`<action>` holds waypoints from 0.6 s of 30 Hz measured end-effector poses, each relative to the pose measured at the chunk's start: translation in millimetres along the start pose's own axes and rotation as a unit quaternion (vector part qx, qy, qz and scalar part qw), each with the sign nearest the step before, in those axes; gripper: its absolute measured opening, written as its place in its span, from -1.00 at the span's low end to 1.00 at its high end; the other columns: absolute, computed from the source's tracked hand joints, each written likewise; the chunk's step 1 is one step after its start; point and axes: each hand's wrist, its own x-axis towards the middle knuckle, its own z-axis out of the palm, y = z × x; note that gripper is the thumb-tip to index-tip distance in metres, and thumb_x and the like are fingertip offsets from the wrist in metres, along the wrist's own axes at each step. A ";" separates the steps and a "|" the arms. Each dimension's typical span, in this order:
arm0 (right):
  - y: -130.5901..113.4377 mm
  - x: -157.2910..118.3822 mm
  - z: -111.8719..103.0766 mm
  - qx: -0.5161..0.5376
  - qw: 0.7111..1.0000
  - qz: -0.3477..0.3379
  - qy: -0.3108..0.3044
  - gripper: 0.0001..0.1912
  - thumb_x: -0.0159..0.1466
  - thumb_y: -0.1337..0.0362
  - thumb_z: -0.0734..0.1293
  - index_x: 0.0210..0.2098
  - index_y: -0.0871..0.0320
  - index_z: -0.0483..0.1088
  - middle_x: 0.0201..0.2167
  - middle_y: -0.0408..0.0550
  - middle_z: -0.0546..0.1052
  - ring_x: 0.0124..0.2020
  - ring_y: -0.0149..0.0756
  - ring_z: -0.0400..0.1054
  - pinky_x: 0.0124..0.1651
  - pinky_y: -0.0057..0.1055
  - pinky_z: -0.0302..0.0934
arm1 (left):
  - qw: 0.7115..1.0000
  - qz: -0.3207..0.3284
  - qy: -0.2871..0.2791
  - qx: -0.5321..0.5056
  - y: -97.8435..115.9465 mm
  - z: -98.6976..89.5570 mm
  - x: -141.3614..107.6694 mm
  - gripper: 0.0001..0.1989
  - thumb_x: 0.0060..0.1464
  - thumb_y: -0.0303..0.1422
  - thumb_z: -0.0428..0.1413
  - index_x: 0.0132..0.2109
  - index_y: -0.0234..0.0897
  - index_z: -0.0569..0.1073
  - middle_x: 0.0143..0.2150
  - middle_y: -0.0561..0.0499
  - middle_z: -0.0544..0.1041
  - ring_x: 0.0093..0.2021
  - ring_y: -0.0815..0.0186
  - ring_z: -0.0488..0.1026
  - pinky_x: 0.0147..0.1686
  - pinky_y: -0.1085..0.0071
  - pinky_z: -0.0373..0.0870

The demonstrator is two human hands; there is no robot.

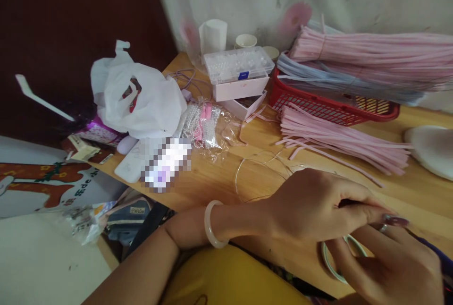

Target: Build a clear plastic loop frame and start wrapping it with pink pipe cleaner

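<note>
My left hand (311, 206), with a pale bangle (209, 229) on its wrist, is closed, its thumb and fingertips against my right hand. My right hand (399, 262) has bent fingers that meet the left ones. Whatever sits between the fingertips is hidden or too small to name. Under the right fingers, a pale green ring-shaped roll (327, 260), like tape, lies on the table. Thin wire loops (236, 177) lie just beyond my left hand. Past them is a loose bundle of pink fuzzy stems (343, 142), like pipe cleaners.
A red basket (318, 106) carries more pink stems (375, 52) and blue stems (318, 72). A clear bead case (239, 64) rests on white boxes (240, 88). Bagged bead strings (201, 125), a phone (166, 165) and a white plastic bag (141, 95) occupy the left end.
</note>
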 end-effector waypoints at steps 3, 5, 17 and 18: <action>0.1 4.0 1.0 -0.021 0.998 -0.049 -0.028 -0.58 0.29 0.27 0.33 -0.69 0.08 0.29 -0.69 -0.12 0.27 -0.60 -0.34 0.09 -0.51 -0.36 -0.05 | 0.999 0.001 0.036 0.009 -1.6 3.3 0.1 -0.83 0.25 -0.36 0.08 -0.20 -0.21 0.58 -0.18 0.00 0.67 -0.11 0.28 0.59 -0.16 0.46 0.48; -2.3 8.2 0.4 -0.023 0.998 -0.051 -0.024 -0.60 0.32 0.27 0.30 -0.66 0.09 0.28 -0.69 -0.14 0.25 -0.60 -0.35 0.11 -0.51 -0.37 -0.02 | 0.999 0.006 0.047 0.000 -3.1 4.7 -0.6 -0.83 0.25 -0.37 0.07 -0.21 -0.19 0.57 -0.20 0.00 0.67 -0.15 0.28 0.59 -0.19 0.45 0.48; -29.6 17.8 1.8 0.065 0.997 -0.018 -0.044 -0.88 0.29 0.38 0.26 -0.37 0.14 0.39 -0.47 -0.06 0.50 -0.42 -0.28 0.41 -0.41 -0.40 0.24 | 0.967 -0.049 0.121 -0.217 0.1 1.4 -3.6 -0.86 0.09 -0.38 0.22 -0.24 -0.34 0.65 -0.23 -0.12 0.68 -0.22 0.28 0.63 -0.24 0.53 0.53; -30.3 17.7 2.5 0.075 0.996 -0.017 -0.047 -0.90 0.29 0.39 0.27 -0.33 0.14 0.42 -0.42 -0.04 0.53 -0.36 -0.25 0.44 -0.35 -0.37 0.29 | 0.962 -0.061 0.130 -0.230 0.3 0.7 -3.2 -0.87 0.07 -0.38 0.24 -0.25 -0.32 0.66 -0.24 -0.10 0.68 -0.24 0.29 0.63 -0.24 0.53 0.54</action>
